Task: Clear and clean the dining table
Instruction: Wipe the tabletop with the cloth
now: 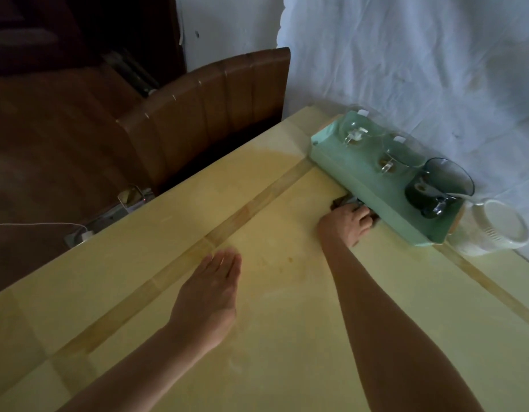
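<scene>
The yellow dining table [257,337] fills the lower view. My right hand [348,223] reaches far across it and grips a dark cloth [342,202], pressed to the tabletop right against the near side of a green tray [364,185]. Most of the cloth is hidden under the hand. My left hand [211,295] lies flat on the table, fingers straight and together, holding nothing. A small brown spot [290,259] marks the tabletop between the two hands.
The green tray holds two clear glass cups [357,133] and a dark glass cup [441,188], against a white sheet on the wall. A white lidded jar [492,228] stands right of the tray. A brown chair [209,114] stands beyond the table's left edge.
</scene>
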Tool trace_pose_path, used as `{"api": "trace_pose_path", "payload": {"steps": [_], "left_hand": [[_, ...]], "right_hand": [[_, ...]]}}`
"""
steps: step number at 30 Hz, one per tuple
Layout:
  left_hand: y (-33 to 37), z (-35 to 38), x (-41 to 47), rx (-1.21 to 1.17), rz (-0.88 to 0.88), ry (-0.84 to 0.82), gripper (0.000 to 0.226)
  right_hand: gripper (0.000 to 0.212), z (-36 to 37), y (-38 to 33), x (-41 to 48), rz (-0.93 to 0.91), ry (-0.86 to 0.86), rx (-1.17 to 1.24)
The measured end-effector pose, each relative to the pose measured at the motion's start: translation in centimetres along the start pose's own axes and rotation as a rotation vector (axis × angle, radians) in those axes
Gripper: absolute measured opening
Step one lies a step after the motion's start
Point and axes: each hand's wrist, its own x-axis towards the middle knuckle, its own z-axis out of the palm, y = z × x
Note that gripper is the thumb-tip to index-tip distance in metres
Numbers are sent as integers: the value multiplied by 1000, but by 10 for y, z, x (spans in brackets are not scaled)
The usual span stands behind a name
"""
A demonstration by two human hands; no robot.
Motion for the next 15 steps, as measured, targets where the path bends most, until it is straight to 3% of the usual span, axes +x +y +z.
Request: {"api": "trace_pose_path", "payload": {"steps": [4,10,13,15], "left_hand": [[1,0,1,10,32,28,54],[0,-7,0,18,-5,-97,63],[-3,-12,-1,53,22,-136,54],[-3,-15,1,53,22,-143,68]], "right_hand": [[48,13,-42,1,-162,-51,0],[62,19,-64,-1,-682,-292,-40],[55,16,-51,-10,-973,-380,13],[54,15,-34,-14,-1095,-417,39]]}}
